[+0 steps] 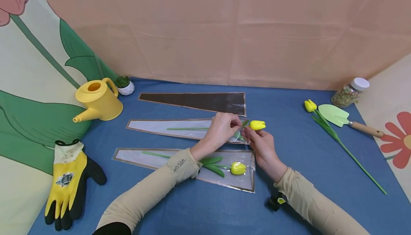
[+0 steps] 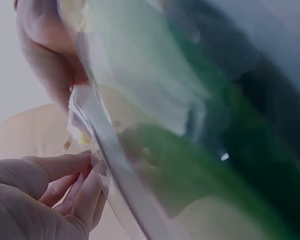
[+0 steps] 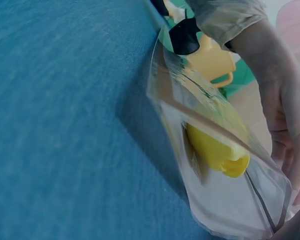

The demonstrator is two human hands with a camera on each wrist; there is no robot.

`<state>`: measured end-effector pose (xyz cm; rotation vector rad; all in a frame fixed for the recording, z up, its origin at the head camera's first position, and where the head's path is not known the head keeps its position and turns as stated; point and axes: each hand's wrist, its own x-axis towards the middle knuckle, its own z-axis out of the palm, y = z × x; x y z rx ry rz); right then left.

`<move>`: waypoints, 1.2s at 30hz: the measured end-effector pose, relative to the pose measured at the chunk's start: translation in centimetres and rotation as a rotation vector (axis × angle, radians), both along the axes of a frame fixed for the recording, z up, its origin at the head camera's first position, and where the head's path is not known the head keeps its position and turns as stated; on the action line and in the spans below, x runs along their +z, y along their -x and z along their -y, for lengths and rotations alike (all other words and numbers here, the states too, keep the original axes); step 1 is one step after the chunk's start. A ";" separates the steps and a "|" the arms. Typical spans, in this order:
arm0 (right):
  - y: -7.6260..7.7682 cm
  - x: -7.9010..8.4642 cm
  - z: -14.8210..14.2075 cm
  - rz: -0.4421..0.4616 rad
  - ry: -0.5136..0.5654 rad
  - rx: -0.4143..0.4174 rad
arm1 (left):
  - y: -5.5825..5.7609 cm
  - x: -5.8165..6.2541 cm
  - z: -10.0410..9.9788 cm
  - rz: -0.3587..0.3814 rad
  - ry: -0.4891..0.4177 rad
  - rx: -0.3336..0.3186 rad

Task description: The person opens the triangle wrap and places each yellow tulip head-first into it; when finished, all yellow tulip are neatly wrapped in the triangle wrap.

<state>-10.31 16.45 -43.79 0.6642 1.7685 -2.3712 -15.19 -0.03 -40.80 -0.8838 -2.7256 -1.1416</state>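
Both hands meet at the wide end of the middle clear flower sleeve (image 1: pixel 147 125). My left hand (image 1: pixel 223 128) pinches its clear edge between thumb and fingers, which the left wrist view shows close up. My right hand (image 1: pixel 264 149) pinches the sleeve's edge at the right corner. A yellow tulip (image 1: pixel 257 125) has its stem inside this sleeve, and its bloom shows just past the fingers at the mouth. In the right wrist view the sleeve's mouth (image 3: pixel 205 120) gapes around a yellow bloom (image 3: pixel 217 145).
Nearer lies another sleeve (image 1: pixel 128 154) holding a tulip (image 1: pixel 238 168); behind is a dark-looking sleeve (image 1: pixel 205 101). A loose tulip (image 1: pixel 337 140), trowel (image 1: pixel 334 115) and lidded jar (image 1: pixel 348 94) lie right. Left are a watering can (image 1: pixel 99 99), small potted plant (image 1: pixel 126 87) and glove (image 1: pixel 69 185).
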 end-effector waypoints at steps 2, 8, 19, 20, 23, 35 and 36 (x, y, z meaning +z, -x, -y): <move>0.1 0.0 0.1 -0.002 -0.013 0.002 | 0.0 0.1 0.0 0.006 0.004 0.004; 0.2 0.0 0.5 0.017 -0.061 0.006 | 0.0 0.2 -0.1 0.018 0.008 0.012; 0.0 -0.1 0.3 0.016 -0.073 0.034 | 0.0 0.3 0.0 0.039 -0.005 0.011; 0.0 -0.1 0.2 0.008 -0.069 0.040 | 0.0 0.3 0.0 0.041 -0.006 0.011; 0.0 -0.5 -0.3 -0.021 -0.075 0.061 | 0.0 0.3 0.0 0.039 -0.001 0.011; -0.1 0.2 -2.1 -0.045 -0.135 0.081 | 0.1 0.2 0.1 0.017 0.006 -0.002; -0.1 0.3 -2.3 -0.036 -0.149 0.080 | 0.2 0.2 0.2 0.013 0.006 -0.003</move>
